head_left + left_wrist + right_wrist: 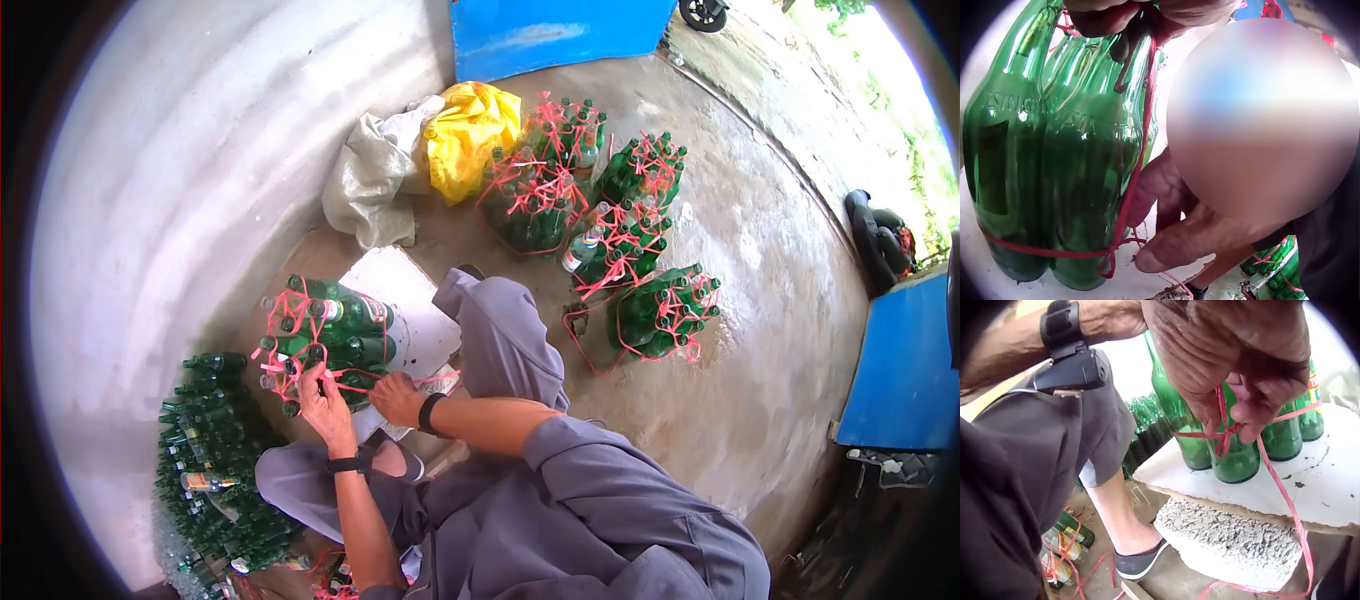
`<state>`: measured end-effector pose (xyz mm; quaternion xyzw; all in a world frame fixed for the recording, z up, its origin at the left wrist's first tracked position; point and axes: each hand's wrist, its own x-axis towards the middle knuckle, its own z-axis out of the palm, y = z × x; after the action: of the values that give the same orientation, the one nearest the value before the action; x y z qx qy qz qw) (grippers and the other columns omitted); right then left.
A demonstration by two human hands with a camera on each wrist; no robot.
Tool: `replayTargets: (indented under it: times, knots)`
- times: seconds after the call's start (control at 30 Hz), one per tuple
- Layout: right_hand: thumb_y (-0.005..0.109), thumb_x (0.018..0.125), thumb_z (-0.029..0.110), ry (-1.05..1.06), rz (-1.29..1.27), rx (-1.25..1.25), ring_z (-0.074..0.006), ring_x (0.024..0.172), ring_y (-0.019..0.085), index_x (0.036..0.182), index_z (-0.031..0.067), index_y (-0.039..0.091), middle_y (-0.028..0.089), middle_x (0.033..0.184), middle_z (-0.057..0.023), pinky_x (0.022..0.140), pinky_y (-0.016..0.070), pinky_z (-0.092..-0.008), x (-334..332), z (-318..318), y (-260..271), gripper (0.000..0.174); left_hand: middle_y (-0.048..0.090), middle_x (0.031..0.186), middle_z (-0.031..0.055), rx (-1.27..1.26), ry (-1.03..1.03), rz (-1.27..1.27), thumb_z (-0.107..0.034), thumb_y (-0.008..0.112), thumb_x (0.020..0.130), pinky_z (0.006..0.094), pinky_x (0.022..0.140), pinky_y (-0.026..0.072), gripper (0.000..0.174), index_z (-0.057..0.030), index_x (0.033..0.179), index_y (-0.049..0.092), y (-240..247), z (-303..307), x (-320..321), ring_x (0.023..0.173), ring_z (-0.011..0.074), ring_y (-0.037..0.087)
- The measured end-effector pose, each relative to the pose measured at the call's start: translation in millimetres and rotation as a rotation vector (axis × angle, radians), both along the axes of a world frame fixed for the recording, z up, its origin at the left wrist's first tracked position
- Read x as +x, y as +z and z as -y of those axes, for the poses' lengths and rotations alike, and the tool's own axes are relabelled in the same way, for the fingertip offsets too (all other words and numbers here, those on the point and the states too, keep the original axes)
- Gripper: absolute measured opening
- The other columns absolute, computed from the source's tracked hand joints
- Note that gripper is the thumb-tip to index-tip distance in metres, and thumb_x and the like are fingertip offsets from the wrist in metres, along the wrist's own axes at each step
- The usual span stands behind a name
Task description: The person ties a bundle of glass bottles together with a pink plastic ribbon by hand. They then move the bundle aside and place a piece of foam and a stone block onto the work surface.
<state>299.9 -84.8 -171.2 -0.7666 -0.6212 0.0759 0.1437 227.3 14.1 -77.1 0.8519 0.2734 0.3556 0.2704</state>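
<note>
A bundle of green glass bottles (345, 315) stands on a white board (425, 310), bound with red plastic ribbon (1047, 251) near the bases and around the necks. At the bottle tops, my left hand (328, 408) pinches a strand of this ribbon beside a bottle neck. The strand runs down from those fingers along a bottle's side to a looped knot (1109, 257). Low against the bundle, my right hand (1229, 356) pinches the ribbon at that knot between thumb and fingers. A loose ribbon tail (1285, 494) hangs over the board's edge.
A rough white block (1229, 544) supports the board. Many loose green bottles (205, 450) are massed by the wall at left. Several tied bottle bundles (660, 315) stand on the floor ahead, near a yellow sack (470, 140) and a pale sack (365, 185).
</note>
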Motion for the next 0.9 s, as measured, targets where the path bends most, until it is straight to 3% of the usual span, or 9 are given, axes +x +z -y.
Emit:
replayTargets:
  times: [0.2, 0.23, 0.3, 0.4, 0.5, 0.6, 0.67, 0.77, 0.9]
  knots:
    - [0.064, 0.079, 0.013, -0.063, -0.346, -0.235, -0.0340, 0.089, 0.074, 0.090, 0.0063, 0.075, 0.075, 0.091, -0.0176, 0.069, 0.0588, -0.0466, 8.4, 11.2, 31.8, 0.017, 0.068, 0.102, 0.0104, -0.050, -0.004, 0.059, 0.002, 0.064, 0.092, 0.0350, 0.088, 0.0515, 0.016, 0.0011, 0.108, 0.068, -2.8, 0.1, 1.1, 0.095, 0.0224, 0.064]
    - [0.063, 0.078, 0.010, -0.101, -0.363, -0.303, -0.0354, 0.089, 0.074, 0.094, 0.0060, 0.076, 0.074, 0.092, -0.0190, 0.072, 0.0589, -0.0485, 5.3, 4.3, 3.0, 0.021, 0.068, 0.101, 0.0114, -0.143, -0.045, 0.126, 0.002, 0.064, 0.092, 0.0351, 0.089, 0.0511, 0.017, 0.0004, 0.108, 0.068, -10.4, -3.0, 0.8, 0.095, 0.0233, 0.064]
    - [0.062, 0.077, 0.010, -0.195, -0.490, -0.221, -0.0368, 0.091, 0.073, 0.097, 0.0059, 0.076, 0.074, 0.094, -0.0202, 0.075, 0.0590, -0.0489, 13.4, 17.0, -9.7, 0.025, 0.068, 0.101, 0.0140, -0.057, -0.036, 0.012, 0.004, 0.061, 0.090, 0.0370, 0.088, 0.0514, 0.020, -0.0005, 0.109, 0.068, 4.2, -1.7, -2.0, 0.093, 0.0262, 0.065]
    - [0.060, 0.077, 0.014, -0.182, -0.480, -0.244, -0.0429, 0.089, 0.071, 0.092, -0.0013, 0.074, 0.071, 0.093, -0.0279, 0.075, 0.0566, -0.0522, 26.4, 37.1, -32.4, 0.025, 0.065, 0.091, 0.0140, -0.083, -0.069, 0.105, 0.010, 0.059, 0.085, 0.0358, 0.076, 0.0550, 0.028, 0.0002, 0.111, 0.066, 9.3, 0.7, 0.0, 0.075, 0.0244, 0.068]
    - [0.065, 0.080, 0.022, -0.202, -0.474, -0.282, -0.0451, 0.091, 0.070, 0.090, -0.0006, 0.070, 0.071, 0.094, -0.0265, 0.078, 0.0561, -0.0529, 29.9, 52.8, -44.4, 0.026, 0.065, 0.095, 0.0140, 0.002, -0.095, 0.093, 0.007, 0.060, 0.085, 0.0377, 0.077, 0.0537, 0.030, -0.0027, 0.113, 0.065, 9.2, -3.9, -1.6, 0.082, 0.0290, 0.067]
    - [0.068, 0.080, 0.025, -0.346, -0.564, -0.482, -0.0442, 0.099, 0.069, 0.097, 0.0000, 0.071, 0.071, 0.099, -0.0274, 0.085, 0.0551, -0.0524, 32.7, 48.6, -24.3, 0.031, 0.064, 0.092, 0.0115, 0.003, -0.075, 0.062, 0.002, 0.062, 0.090, 0.0357, 0.076, 0.0530, 0.023, -0.0036, 0.112, 0.064, 3.4, -6.7, -3.9, 0.081, 0.0244, 0.065]
    - [0.070, 0.079, 0.028, -0.645, -0.574, -0.459, -0.0432, 0.105, 0.067, 0.103, 0.0001, 0.072, 0.071, 0.106, -0.0269, 0.087, 0.0542, -0.0522, 33.6, 40.9, -22.1, 0.037, 0.062, 0.090, 0.0110, -0.050, -0.088, 0.069, 0.003, 0.061, 0.091, 0.0331, 0.071, 0.0536, 0.023, -0.0029, 0.113, 0.063, -1.7, -7.8, -4.5, 0.075, 0.0211, 0.066]
    - [0.073, 0.078, 0.029, -0.785, -0.612, -0.411, -0.0415, 0.105, 0.068, 0.106, 0.0009, 0.072, 0.071, 0.108, -0.0247, 0.087, 0.0544, -0.0507, 39.7, 32.0, -20.7, 0.040, 0.062, 0.090, 0.0108, -0.054, -0.089, 0.073, 0.004, 0.060, 0.092, 0.0324, 0.069, 0.0538, 0.023, -0.0027, 0.113, 0.062, -8.0, -8.7, -5.6, 0.074, 0.0199, 0.067]
    - [0.073, 0.077, 0.030, -0.645, -0.543, -0.187, -0.0408, 0.096, 0.071, 0.100, 0.0010, 0.075, 0.073, 0.100, -0.0230, 0.084, 0.0553, -0.0488, 36.7, 37.1, -49.7, 0.037, 0.061, 0.092, 0.0115, -0.105, -0.087, 0.102, 0.004, 0.058, 0.093, 0.0324, 0.068, 0.0541, 0.021, -0.0026, 0.113, 0.062, -12.2, -8.4, -3.7, 0.071, 0.0185, 0.067]
